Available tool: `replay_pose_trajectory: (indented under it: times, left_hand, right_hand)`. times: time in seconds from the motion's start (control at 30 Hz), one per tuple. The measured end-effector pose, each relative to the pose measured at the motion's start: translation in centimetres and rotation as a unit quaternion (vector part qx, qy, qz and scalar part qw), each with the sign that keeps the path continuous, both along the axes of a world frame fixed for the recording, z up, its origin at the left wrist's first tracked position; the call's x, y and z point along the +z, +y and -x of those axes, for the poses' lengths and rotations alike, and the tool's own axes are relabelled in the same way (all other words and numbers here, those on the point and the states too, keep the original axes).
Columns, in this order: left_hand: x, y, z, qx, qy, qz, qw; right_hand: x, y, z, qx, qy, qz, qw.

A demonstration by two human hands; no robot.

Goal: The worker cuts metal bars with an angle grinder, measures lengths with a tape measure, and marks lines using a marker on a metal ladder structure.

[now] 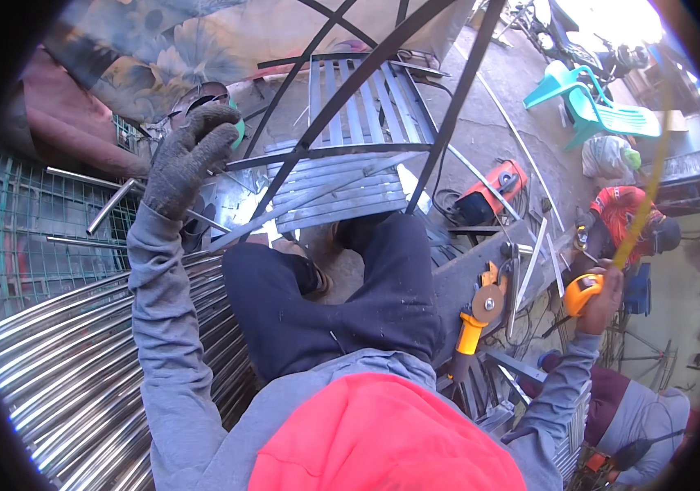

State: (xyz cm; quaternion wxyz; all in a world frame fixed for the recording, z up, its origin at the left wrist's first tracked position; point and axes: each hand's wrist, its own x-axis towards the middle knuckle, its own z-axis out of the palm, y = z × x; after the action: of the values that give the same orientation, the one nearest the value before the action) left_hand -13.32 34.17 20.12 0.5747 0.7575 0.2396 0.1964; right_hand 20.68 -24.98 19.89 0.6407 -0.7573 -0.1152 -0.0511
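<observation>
My left hand [192, 157], in a dark grey glove, is raised at the left. Its fingers are bent and apart, with nothing visible between them. Close beside it is the end of a dark flat bar [329, 153] belonging to an open metal frame. Out to the right, my bare right hand [604, 299] grips a yellow tape measure [584, 293]. The yellow blade [651, 192] runs from the case up toward the top right. A yellow angle grinder [471, 331] with a cutting disc lies to the right of my legs.
Shiny metal tubes [80, 368] lie stacked at my left. Slatted metal panels [338, 196] are in front of my knees. A red-orange machine [493, 190] stands right of them. Beyond are turquoise plastic chairs [604, 114], a person in red [624, 214] and another person [641, 417] lower right.
</observation>
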Motion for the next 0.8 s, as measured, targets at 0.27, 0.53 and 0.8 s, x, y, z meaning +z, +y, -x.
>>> replay_pose_trajectory:
  times: [0.27, 0.53, 0.8]
  left_hand:
    - [-3.0, 9.4, -12.7, -0.047, 0.056, -0.146, 0.987]
    - [-17.8, 18.9, -31.8, 0.087, 0.238, -0.332, 0.908]
    - [-22.3, 21.6, -34.9, 0.168, 0.183, -0.196, 0.949]
  right_hand:
    - [-1.7, 7.9, -16.3, 0.056, -0.153, 0.356, 0.92]
    - [-3.4, 27.1, -34.5, 0.292, -0.376, 0.561, 0.677]
    - [-0.8, 47.8, -36.9, 0.369, -0.543, 0.5, 0.566]
